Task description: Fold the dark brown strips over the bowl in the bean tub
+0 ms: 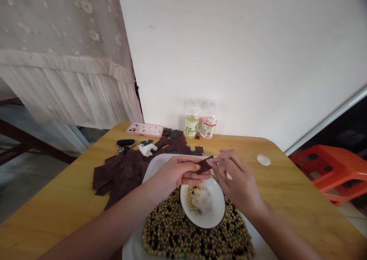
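Sheer lace curtain (57, 49) hangs at the far left beside a white wall (243, 49), and a yellow-toned wooden table (275, 183) fills the lower frame. Toward the left lie a black key fob (125, 142), a phone in a pink case (145, 130) and crumpled white tissue (147, 150). Dark brown square pieces (122, 176) are scattered in a loose heap beside a white tray (156, 166).

The left hand (174, 172) is curled, its fingertips meeting one end of a dark brown strip (204, 165) above a white bowl (213, 218). The right hand (237, 179) is partly closed, its thumb and forefinger (218, 161) pinching the other end. The strip looks thin and light, probably flexible, so its edges between the fingertips seem the best hold, though its material cannot be told. Pale and dark round beans (195, 237) surround the bowl and would likely roll if disturbed.

Farther right stand two plastic bottles (200, 125), then a white cap (263, 160) and an orange plastic stool (329, 168). Motion blur softens the fingers, and the frame cuts off the tray's near end.
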Demonstrator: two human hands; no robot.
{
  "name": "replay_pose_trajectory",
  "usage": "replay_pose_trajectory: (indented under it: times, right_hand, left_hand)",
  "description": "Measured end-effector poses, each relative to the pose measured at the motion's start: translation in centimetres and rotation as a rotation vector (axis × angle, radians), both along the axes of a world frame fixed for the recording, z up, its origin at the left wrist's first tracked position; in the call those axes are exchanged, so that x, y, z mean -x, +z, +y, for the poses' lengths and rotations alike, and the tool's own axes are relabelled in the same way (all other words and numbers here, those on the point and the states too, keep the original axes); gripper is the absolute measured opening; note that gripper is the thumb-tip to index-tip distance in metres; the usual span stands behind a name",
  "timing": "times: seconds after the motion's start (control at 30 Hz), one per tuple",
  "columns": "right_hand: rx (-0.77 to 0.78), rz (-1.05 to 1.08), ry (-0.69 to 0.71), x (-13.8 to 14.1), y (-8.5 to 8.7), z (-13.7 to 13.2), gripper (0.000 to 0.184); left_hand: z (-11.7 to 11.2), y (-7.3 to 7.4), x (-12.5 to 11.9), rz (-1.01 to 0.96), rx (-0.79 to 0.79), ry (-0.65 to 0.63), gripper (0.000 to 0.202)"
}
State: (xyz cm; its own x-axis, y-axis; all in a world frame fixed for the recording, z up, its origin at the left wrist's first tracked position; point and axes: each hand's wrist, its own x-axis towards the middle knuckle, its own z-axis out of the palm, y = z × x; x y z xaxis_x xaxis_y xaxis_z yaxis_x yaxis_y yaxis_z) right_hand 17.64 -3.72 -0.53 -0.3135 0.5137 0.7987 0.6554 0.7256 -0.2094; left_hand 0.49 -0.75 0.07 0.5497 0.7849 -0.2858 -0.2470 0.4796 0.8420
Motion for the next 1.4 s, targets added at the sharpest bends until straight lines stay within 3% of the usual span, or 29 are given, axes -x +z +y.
replay_pose_trajectory:
  times: [1.0,1.4]
  right_hand:
    - [-0.029,0.024,-0.044,0.0,-0.02,-0.08,0.022]
    - [-0.031,-0.022,0.01,0.07,-0.06,-0.05,0.024]
  left_hand:
    - [0.01,0.02,-0.03,0.011,0.011,0.037,0.017]
    - [-0.17,0.32,-0.19,0.028,-0.002,0.008,0.019]
